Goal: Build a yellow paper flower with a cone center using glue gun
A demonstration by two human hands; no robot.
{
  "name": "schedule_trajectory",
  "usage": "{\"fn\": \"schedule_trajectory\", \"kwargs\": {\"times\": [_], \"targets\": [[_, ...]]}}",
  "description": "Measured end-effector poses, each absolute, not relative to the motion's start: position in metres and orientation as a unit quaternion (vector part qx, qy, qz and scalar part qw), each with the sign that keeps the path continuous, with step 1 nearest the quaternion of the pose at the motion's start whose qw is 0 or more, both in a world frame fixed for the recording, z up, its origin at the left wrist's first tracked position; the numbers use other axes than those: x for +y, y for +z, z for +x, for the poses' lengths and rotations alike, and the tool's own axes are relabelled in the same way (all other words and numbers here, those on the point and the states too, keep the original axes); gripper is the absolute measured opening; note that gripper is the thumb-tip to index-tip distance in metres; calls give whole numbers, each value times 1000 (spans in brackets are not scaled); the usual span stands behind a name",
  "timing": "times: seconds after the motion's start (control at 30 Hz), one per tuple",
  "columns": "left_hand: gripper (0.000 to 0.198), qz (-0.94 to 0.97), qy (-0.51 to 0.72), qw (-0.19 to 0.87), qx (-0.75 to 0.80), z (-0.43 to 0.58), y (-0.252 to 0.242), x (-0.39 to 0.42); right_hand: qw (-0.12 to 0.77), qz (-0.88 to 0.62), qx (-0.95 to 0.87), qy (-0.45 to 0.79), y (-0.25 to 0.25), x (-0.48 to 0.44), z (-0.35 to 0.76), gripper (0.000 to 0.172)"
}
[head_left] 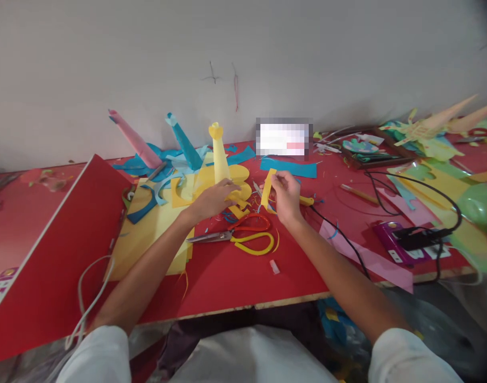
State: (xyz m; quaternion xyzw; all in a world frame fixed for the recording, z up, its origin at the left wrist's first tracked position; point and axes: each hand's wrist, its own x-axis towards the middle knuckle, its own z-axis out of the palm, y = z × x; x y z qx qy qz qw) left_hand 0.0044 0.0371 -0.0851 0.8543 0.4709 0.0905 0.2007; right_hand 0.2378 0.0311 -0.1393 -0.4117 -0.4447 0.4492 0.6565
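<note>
My right hand (286, 197) pinches a short yellow paper strip (268, 190) upright between thumb and fingers. My left hand (215, 201) reaches over yellow paper pieces (240, 174), its fingers apart and slightly bent; whether the fingertips touch the paper, I cannot tell. Just behind that hand stands a pale yellow paper cone (220, 154) with a ruffled top. Scissors (227, 235) with one red and one yellow handle lie in front of my hands, blades slightly parted. A yellow-handled tool (306, 201) with a black cord lies beside my right hand, partly hidden by it.
Blue (185, 143) and pink (135, 141) paper cones stand at the back left. A red upright panel (67, 250) flanks the left side. On the right are a purple power strip (403, 244), black cables, a pink paper strip (366, 255) and a wooden stick (360, 194).
</note>
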Motion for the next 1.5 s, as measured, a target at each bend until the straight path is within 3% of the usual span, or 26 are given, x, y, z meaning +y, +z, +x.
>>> {"fn": "schedule_trajectory", "kwargs": {"times": [0.2, 0.4, 0.5, 0.63, 0.93, 1.1, 1.27, 1.5], "targets": [[34, 833, 181, 310, 422, 27, -82, 25, 684, -362, -348, 529, -128, 25, 232, 36], [45, 759, 266, 433, 407, 55, -95, 7, 648, -304, -355, 601, -126, 25, 234, 34], [32, 733, 298, 468, 392, 59, -101, 4, 653, -314, -362, 586, -132, 28, 236, 33], [25, 714, 326, 472, 402, 59, -95, 3, 664, -356, -414, 511, -138, 33, 240, 31], [36, 629, 400, 473, 470, 50, -83, 7, 603, -466, -554, 337, -129, 20, 237, 49], [38, 633, 418, 458, 463, 49, -86, 11, 568, -433, -669, 208, -114, 8, 235, 41], [29, 646, 436, 446, 440, 48, -88, 13, 525, -405, -696, 277, -118, 7, 230, 34], [19, 657, 438, 391, 472, 45, -80, 13, 574, -423, -606, 354, -126, 12, 230, 37]]}}
